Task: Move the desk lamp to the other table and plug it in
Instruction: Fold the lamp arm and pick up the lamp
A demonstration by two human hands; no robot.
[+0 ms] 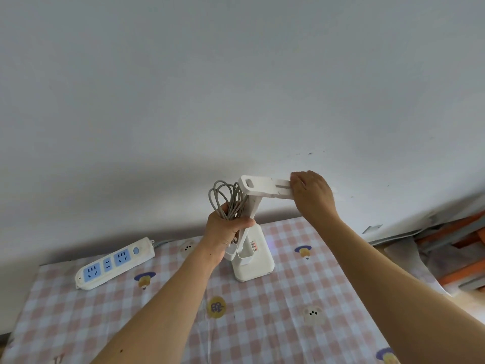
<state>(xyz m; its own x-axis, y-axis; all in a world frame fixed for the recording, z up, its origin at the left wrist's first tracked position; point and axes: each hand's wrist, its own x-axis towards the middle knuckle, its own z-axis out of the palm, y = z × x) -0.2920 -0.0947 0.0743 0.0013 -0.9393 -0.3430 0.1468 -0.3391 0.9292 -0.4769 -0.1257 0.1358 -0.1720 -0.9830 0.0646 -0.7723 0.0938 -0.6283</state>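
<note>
Two bare forearms are seen entering from the lower edge and reaching forward over a table (262, 337) covered with a pink-and-white checked cloth printed with small cartoon figures.

A white power strip (115, 262) with blue socket faces is noted lying flat on the cloth at the left, well apart from the lamp; its cable leaves at the far end toward the wall. Nothing is seen plugged into it.

The desk lamp (253, 256) is found standing on the cloth near the far edge of the table, its white rectangular base resting flat and its stem rising upright, slightly tilted.

The left hand (225, 227) is closed around the lamp stem, and the coiled grey cord (227, 198) is gripped in the same fist, its loops standing up above the knuckles. A white plug block (231, 252) is observed hanging just below this hand, beside the foot of the stem (whether it touches the base cannot be determined).

The right hand (312, 195) is placed over the outer end of the lamp head (267, 186), which extends horizontally to the right from the top of the stem. The fingers are curled over the head's far end; the grip underneath is hidden.

A plain pale wall is recorded behind the table, with clutter at the far right
</note>
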